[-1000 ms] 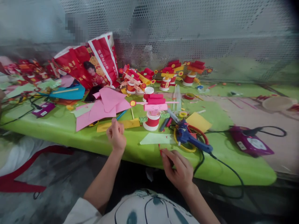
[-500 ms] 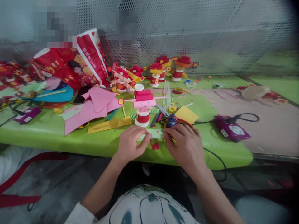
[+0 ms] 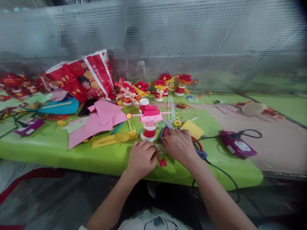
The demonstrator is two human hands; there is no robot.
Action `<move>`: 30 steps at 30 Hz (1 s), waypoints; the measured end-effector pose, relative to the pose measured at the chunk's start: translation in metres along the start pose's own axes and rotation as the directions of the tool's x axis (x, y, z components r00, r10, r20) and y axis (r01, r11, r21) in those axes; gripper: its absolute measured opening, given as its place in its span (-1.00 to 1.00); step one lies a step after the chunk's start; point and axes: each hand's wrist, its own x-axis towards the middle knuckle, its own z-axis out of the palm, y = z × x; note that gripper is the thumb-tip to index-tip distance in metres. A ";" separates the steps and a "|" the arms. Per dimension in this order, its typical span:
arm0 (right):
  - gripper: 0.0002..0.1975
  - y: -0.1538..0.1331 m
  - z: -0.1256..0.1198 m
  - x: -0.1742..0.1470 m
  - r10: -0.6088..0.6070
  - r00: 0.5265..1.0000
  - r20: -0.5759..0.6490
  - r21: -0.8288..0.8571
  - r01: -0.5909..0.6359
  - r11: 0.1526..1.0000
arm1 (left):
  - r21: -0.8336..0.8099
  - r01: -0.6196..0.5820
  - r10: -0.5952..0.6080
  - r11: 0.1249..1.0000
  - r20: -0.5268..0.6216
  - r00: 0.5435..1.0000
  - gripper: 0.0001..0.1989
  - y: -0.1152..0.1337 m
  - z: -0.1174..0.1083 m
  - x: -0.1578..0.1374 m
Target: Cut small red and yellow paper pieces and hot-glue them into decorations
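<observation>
My left hand [image 3: 143,158] rests at the table's front with its fingers curled and thumb closed on a pale green paper strip [image 3: 161,148], whose left part it hides. My right hand [image 3: 178,144] lies over the strip's far side, fingers bent down beside a red pen [image 3: 165,131] and a dark pen [image 3: 161,134]; what is under its fingertips is hidden. Just behind my hands stands a paper figure [image 3: 149,131] with a red-and-white cup body, pink head, red rolls on top and green spring arms. A small red paper cut-out [image 3: 162,163] lies in front of the strip.
Pink paper [image 3: 96,123] and a yellow strip [image 3: 115,138] lie left; yellow paper [image 3: 192,129] lies right. Purple power strips [image 3: 237,145] flank the work. A corded blue tool [image 3: 201,154] sits by my right wrist. Finished figures [image 3: 159,92] and a red bag [image 3: 81,78] stand behind.
My right hand has left the strip's right end and moved up and left towards the pens. My left hand stays at the strip, its fingers curled closer. The camera view has tilted up.
</observation>
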 end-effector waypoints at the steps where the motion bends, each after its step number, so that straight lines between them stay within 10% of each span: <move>1: -0.73 0.000 0.001 0.002 0.004 1.000 0.013 -0.005 -0.004 1.000 | -0.007 -0.001 0.001 1.000 -0.010 1.000 -0.82 0.000 0.000 0.000; 16: -0.77 -0.002 0.003 0.012 0.030 0.992 0.122 -0.016 -0.028 0.999 | -0.058 0.032 -0.038 0.998 -0.106 0.994 -0.86 -0.001 0.000 -0.002; 30: -0.70 -0.009 0.003 0.018 0.033 0.984 0.175 -0.027 -0.029 0.999 | 0.056 0.065 -0.073 0.996 0.143 0.987 -0.82 0.007 -0.009 0.002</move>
